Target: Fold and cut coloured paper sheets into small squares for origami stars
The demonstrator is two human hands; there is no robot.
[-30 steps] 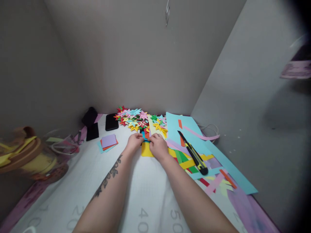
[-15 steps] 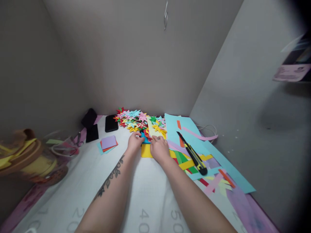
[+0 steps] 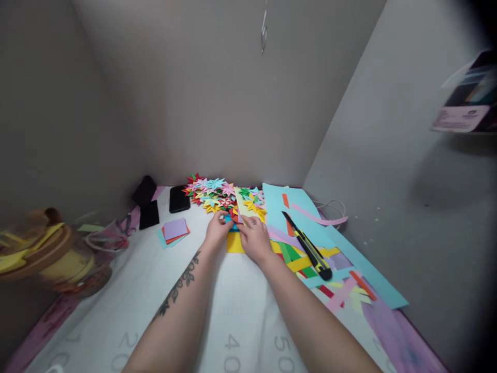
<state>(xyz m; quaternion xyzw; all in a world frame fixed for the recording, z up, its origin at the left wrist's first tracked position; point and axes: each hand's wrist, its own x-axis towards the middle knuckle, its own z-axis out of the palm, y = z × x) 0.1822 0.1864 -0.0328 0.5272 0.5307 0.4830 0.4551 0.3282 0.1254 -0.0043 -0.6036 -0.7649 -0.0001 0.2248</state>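
Between my hands, near the far side of the table, is a small piece of blue paper (image 3: 234, 226). My left hand (image 3: 217, 228) pinches its left side, thumb and fingers together. The fingers of my right hand (image 3: 255, 237) are closed on its right side. A yellow paper piece (image 3: 234, 243) lies flat just in front, partly covered by my right hand. Right behind my fingers lies a heap of folded paper stars (image 3: 213, 194) in many colours. The exact fold of the blue paper is too small to make out.
On the right a utility knife (image 3: 308, 247) rests on light blue sheets (image 3: 310, 207) and loose paper strips (image 3: 298, 263). To the left lie square papers (image 3: 174, 229), a black phone (image 3: 179, 199), scissors (image 3: 129, 226) and a jar (image 3: 73, 259). Walls close in the table.
My fingers have shifted slightly on the blue paper, the right hand's tips now further over it. The view has moved a little; the other things lie where they were.
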